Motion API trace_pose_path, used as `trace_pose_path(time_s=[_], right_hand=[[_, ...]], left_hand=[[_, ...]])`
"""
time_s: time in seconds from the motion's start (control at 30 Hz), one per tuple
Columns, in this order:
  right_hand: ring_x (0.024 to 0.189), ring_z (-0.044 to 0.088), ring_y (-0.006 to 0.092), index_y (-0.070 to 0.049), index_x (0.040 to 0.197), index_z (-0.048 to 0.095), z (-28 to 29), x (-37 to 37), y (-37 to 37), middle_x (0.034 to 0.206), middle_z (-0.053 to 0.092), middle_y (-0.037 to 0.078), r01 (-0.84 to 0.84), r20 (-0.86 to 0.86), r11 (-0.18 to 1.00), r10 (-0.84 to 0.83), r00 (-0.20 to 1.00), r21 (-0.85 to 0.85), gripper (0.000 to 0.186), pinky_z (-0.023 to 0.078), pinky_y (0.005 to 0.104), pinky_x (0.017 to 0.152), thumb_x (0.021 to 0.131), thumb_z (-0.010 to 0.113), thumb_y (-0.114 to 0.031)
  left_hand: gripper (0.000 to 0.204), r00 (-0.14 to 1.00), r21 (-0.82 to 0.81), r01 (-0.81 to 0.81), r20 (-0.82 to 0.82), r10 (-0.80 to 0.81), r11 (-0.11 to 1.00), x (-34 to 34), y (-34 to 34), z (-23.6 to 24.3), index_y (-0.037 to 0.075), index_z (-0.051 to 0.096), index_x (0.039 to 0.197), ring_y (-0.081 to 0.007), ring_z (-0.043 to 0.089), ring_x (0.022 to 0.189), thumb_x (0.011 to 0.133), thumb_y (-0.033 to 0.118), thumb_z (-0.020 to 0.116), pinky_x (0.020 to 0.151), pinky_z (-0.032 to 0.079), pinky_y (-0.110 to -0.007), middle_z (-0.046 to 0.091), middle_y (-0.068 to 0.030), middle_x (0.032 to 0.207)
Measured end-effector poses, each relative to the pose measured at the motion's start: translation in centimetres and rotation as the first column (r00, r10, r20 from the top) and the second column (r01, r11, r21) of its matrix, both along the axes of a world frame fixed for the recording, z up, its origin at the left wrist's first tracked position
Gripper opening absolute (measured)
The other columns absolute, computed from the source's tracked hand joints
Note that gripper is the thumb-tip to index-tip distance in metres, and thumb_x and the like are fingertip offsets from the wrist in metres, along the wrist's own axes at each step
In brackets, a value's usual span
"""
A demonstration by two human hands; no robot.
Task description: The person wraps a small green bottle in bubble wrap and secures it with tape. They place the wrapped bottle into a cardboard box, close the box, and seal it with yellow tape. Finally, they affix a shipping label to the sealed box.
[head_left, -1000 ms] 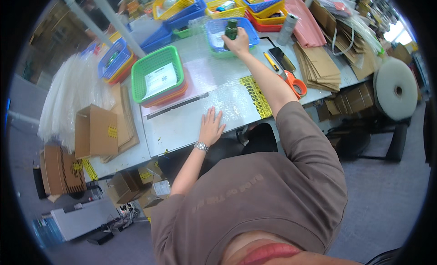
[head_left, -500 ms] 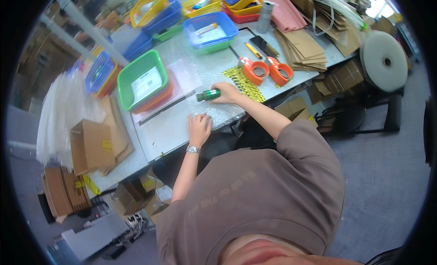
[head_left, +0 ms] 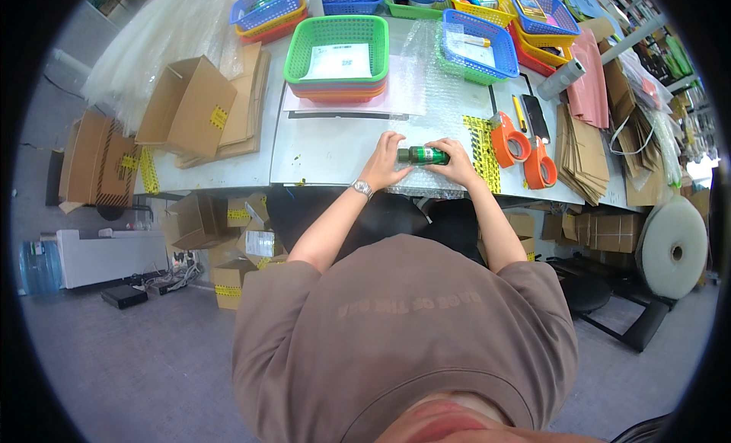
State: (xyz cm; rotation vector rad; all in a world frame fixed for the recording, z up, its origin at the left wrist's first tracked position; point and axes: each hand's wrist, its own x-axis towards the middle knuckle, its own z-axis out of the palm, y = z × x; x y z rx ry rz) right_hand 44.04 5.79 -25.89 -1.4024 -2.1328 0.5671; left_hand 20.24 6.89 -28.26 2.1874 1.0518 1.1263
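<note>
A small green bottle (head_left: 428,155) with a dark cap lies sideways on a sheet of bubble wrap (head_left: 428,127) near the table's front edge. My right hand (head_left: 458,163) is closed round its right end. Beside the cap end, my left hand (head_left: 383,163) has its thumb and fingers apart and curved; whether they touch the cap or the wrap, I cannot tell. A metal watch (head_left: 362,188) is on my left wrist.
A stack of baskets with a green one (head_left: 336,51) on top stands behind my hands. On the right lie two orange tape dispensers (head_left: 540,169), a yellow cutter (head_left: 520,113), a phone (head_left: 536,120) and flat cardboard (head_left: 582,150). An open carton (head_left: 185,108) sits left.
The view has turned and levelled. My left hand has come up from the table to the bottle's cap end. The right hand still grips the bottle, now lying between both hands.
</note>
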Motion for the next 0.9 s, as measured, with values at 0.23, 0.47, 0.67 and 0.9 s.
trace_pose_path(time_s=[0.23,0.47,0.67,0.9], right_hand=[[0.100,0.062,0.0288,-0.008,0.111,0.065,-1.4,-0.5,-1.1,0.106,0.065,0.011,0.168,-0.171,0.985,-0.161,0.972,0.026,0.050,0.049,0.0379,0.088,0.068,0.084,-0.023],[0.101,0.059,0.0342,-0.002,0.116,0.057,-3.0,-1.1,-1.7,0.107,0.062,0.016,0.206,-0.153,0.958,-0.177,0.972,0.198,0.059,0.047,0.0411,0.089,0.069,0.083,-0.027],[0.098,0.058,0.0349,-0.002,0.110,0.057,-2.8,-0.8,-1.3,0.104,0.061,0.016,0.171,-0.125,0.956,-0.144,0.982,0.239,0.052,0.046,0.0414,0.086,0.073,0.079,-0.032],[0.095,0.059,0.0360,-0.002,0.106,0.059,-3.7,-0.6,-1.0,0.100,0.062,0.017,0.212,-0.171,0.948,-0.174,0.970,0.236,0.049,0.047,0.0424,0.084,0.071,0.079,-0.029]], left_hand=[[0.049,0.949,-0.036,0.180,-0.255,-0.183,0.983,-1.1,3.2,-1.1,0.002,0.053,0.120,-0.0328,0.054,0.110,0.081,0.026,0.072,0.093,0.046,-0.041,0.059,-0.0159,0.115],[0.051,0.946,0.096,0.163,-0.296,-0.128,0.982,-1.4,3.1,-2.2,0.003,0.050,0.127,-0.0329,0.056,0.109,0.086,0.025,0.068,0.093,0.047,-0.041,0.058,-0.0167,0.118],[0.086,0.937,0.351,0.169,-0.348,-0.039,0.921,0.3,1.0,7.0,0.010,0.028,0.150,-0.0313,0.026,0.143,0.084,0.057,0.059,0.116,0.021,-0.050,0.028,-0.0161,0.153],[0.086,0.820,0.430,0.228,-0.569,0.066,0.874,2.3,-3.3,20.9,0.015,0.029,0.151,-0.0254,0.013,0.148,0.086,0.067,0.048,0.118,0.002,-0.052,0.020,-0.0090,0.159]])
